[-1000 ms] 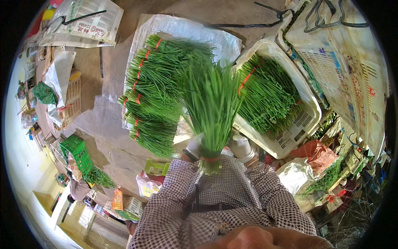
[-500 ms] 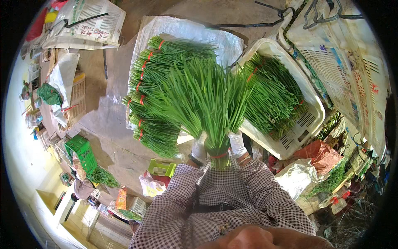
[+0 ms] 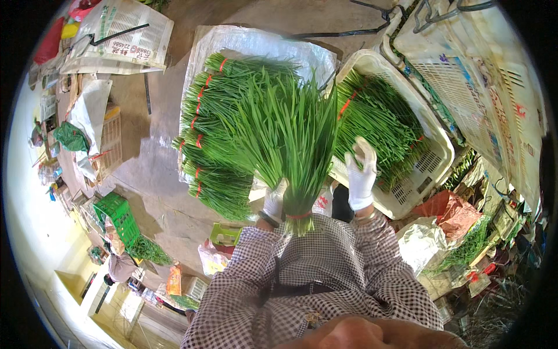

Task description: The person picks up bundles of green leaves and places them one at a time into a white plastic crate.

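In front of my body a big bunch of green garlic chives (image 3: 296, 134) stands with its leaves fanned out away from me. A red band circles its cut stems at the near end. My left hand (image 3: 274, 199), in a white glove, grips the left side of the bunch; leaves hide part of its fingers. To the right, clear of the bunch, my white-gloved right hand (image 3: 362, 174) is open, fingers bent a little with nothing in them. It is nearest to the banded chives (image 3: 383, 122) lying in a white plastic crate (image 3: 439, 174).
Several red-banded chive bunches (image 3: 218, 128) are stacked on a white sheet (image 3: 261, 43) beyond my left hand. White slotted crates (image 3: 465, 75) stand at the right. A green crate (image 3: 119, 218) and a person (image 3: 120, 266) are at the far left. A yellow-green stool (image 3: 225, 234) sits nearer.
My right hand has let go of the bunch's right side and moved right and up, opening. The leaves on that side have drawn inward. My left hand stays on the bunch.
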`<state>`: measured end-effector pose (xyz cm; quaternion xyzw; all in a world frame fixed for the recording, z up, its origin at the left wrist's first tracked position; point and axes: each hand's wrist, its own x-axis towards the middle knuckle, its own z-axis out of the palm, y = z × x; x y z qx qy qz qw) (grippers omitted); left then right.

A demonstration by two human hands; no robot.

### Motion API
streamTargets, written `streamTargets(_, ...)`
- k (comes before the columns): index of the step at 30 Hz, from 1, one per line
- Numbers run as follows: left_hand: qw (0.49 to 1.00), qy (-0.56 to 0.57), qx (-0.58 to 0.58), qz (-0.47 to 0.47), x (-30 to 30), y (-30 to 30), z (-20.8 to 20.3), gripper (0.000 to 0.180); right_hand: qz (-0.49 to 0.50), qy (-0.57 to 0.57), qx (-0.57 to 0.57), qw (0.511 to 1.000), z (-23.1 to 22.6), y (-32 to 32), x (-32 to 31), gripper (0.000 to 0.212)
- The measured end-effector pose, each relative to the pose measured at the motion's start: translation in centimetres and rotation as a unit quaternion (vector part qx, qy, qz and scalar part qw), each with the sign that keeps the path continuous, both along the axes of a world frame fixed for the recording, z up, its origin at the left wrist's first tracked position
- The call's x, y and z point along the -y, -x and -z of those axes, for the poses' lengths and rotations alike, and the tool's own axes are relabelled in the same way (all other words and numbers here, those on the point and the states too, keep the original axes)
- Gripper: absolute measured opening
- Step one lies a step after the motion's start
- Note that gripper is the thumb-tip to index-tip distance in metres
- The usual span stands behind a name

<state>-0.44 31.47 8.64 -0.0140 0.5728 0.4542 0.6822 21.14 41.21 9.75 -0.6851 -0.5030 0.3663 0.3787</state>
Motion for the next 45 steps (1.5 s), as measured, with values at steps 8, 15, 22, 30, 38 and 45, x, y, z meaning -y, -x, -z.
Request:
streamTargets(8, 0.99, -0.004, -0.091, 0.111, 0.3, 0.0, 0.4, 0.04, -0.369, 0.01, -0.03, 0.929, 0.3, 1.3, -12.0, 0.035)
streamTargets(15, 0.98, -0.025, -0.121, 0.154, -0.4, 0.0, -0.3, 0.038, -0.458, -0.046, 0.16, 0.873, 2.5, 1.3, -12.9, 0.026)
streamTargets(22, 0.989, 0.014, -0.097, 0.115, 1.2, 2.1, 3.8, 0.042, -0.162, 0.118, -0.165, 0.966, 1.6, 0.6, -10.5, 0.013)
streamTargets(30, 0.991, 0.011, -0.091, 0.1, -1.0, 5.8, 5.7, 0.032, -0.594, 0.269, 0.087, 0.753, 2.3, -4.1, 1.7, 0.025)
streamTargets(38, 0.966, 0.047, -0.167, 0.192, 1.4, 9.3, 5.8, 0.04, -0.231, 0.009, 0.005, 0.973, 0.1, -5.3, -8.5, 0.026)
streamTargets(45, 0.95, 0.022, -0.111, 0.29, 1.1, 9.4, 3.8, 0.033, -0.313, -0.238, 0.444, 0.805, 2.4, -6.1, -12.2, 0.043)
